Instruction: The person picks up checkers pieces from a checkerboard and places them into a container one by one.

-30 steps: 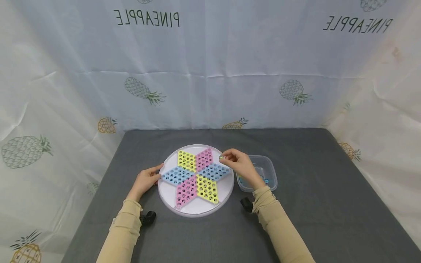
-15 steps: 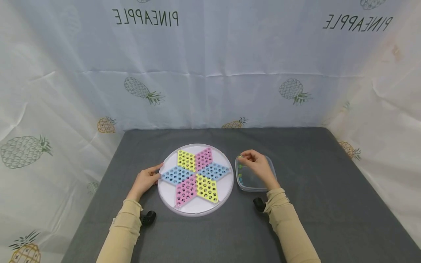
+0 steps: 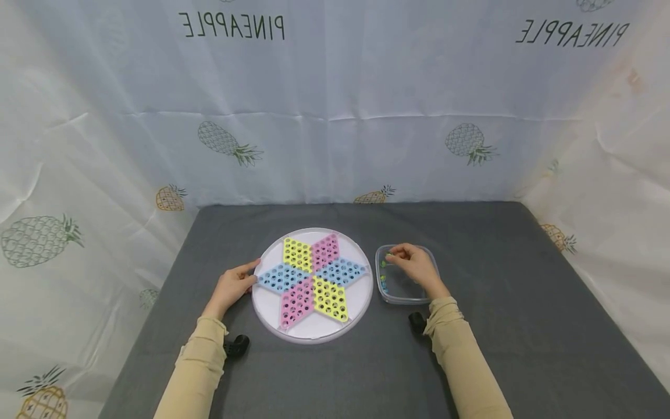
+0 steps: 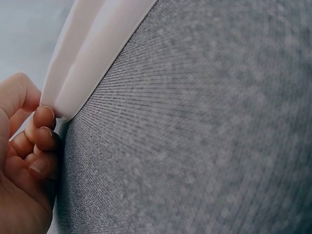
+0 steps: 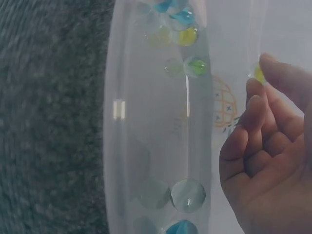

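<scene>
A round white Chinese checkers board point(image 3: 269, 314) with a yellow, pink and blue holed star lies on the dark cloth. My left hand point(image 3: 232, 286) grips its left rim; in the left wrist view, curled fingers point(image 4: 45, 139) meet the edge of the white rim point(image 4: 80, 68). My right hand point(image 3: 416, 266) is over a clear plastic container point(image 3: 407, 301) to the right of the board. Between thumb and fingertips it pinches a clear marble point(image 5: 259, 73) with a yellow-green swirl. Several marbles lie along the container's wall, among them a green one point(image 5: 196, 66) and a yellow one point(image 5: 187, 36).
A dark grey cloth point(image 3: 335, 378) covers the table. White pineapple-print curtains point(image 3: 324, 157) hang behind it and at both sides. The container stands close to the board's right edge, with a narrow gap between them.
My right hand has moved right, from the board's upper right edge to over the container, with the marble still pinched. The left hand and the board have stayed in place.
</scene>
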Demonstrator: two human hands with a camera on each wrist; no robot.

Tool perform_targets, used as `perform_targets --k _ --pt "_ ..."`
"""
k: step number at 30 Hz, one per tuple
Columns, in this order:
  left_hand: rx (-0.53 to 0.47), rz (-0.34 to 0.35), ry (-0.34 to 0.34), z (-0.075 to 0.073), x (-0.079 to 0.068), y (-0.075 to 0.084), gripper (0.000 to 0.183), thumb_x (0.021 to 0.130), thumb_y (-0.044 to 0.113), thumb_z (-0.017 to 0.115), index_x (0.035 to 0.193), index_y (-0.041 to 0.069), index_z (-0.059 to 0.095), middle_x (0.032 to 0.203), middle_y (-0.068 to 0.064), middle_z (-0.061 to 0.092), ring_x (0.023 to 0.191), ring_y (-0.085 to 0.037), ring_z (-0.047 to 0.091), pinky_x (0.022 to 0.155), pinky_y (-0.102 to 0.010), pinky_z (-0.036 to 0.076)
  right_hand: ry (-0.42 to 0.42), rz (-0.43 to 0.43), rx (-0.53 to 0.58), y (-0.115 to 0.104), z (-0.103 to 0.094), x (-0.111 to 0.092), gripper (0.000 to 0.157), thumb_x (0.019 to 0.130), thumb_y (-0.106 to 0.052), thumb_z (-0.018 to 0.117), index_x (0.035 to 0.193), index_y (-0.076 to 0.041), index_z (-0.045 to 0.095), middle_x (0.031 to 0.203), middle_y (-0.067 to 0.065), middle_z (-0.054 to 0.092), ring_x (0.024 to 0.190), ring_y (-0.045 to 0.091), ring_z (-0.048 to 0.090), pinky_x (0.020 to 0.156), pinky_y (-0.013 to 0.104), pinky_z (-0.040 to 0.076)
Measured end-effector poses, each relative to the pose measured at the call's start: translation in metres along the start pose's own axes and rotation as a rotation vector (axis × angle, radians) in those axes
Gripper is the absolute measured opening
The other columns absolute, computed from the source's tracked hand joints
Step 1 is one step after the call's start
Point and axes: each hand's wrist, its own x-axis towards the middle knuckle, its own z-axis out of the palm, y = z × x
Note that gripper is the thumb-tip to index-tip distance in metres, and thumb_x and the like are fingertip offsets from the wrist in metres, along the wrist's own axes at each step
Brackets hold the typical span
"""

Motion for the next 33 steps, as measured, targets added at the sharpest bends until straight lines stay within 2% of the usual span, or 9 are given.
perform_targets --k 13,18,28,33 --pt "-0.006 0.002 0.016 -0.010 -0.005 -0.010 0.051 0.085 0.016 0.055 0.136 0.019 0.049 0.061 0.002 0.050 0.057 -0.012 0.045 0.055 -0.024 0.037 -0.039 -0.009 -0.144 0.000 0.010 0.011 0.031 0.088 -0.031 0.063 0.108 -0.008 0.063 0.092 0.008 0.063 0.080 0.018 0.056 0.071 0.032 0.045" --pt "-0.020 0.001 0.000 -0.008 -0.005 -0.008 0.051 0.085 0.017 0.055 0.136 0.018 0.050 0.061 0.002 0.051 0.057 -0.011 0.045 0.055 -0.024 0.037 -0.038 0.013 -0.147 0.000 0.009 0.009 0.029 0.088 -0.030 0.063 0.107 -0.008 0.064 0.092 0.009 0.063 0.079 0.018 0.056 0.070 0.031 0.045" --pt "-0.019 -0.008 -0.010 -0.003 -0.003 -0.002 0.052 0.085 0.016 0.055 0.136 0.017 0.049 0.063 0.001 0.049 0.059 -0.011 0.043 0.054 -0.025 0.035 -0.018 -0.003 -0.167 0.003 0.005 0.005 0.027 0.088 -0.026 0.062 0.106 -0.006 0.064 0.089 0.009 0.063 0.075 0.017 0.054 0.065 0.029 0.043" --pt "-0.013 -0.009 -0.007 -0.001 -0.001 0.000 0.051 0.085 0.016 0.055 0.136 0.018 0.050 0.063 0.001 0.049 0.058 -0.012 0.043 0.054 -0.025 0.035 -0.004 0.022 -0.148 0.005 0.004 0.004 0.028 0.088 -0.027 0.063 0.106 -0.007 0.064 0.090 0.009 0.063 0.075 0.017 0.054 0.066 0.028 0.042"
